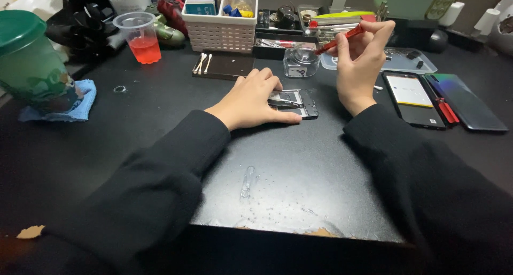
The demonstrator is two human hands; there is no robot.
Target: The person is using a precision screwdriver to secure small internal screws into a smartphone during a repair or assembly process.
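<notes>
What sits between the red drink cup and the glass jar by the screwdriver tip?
In the head view, a dark tray holding cotton swabs lies between cup and jar.
</notes>
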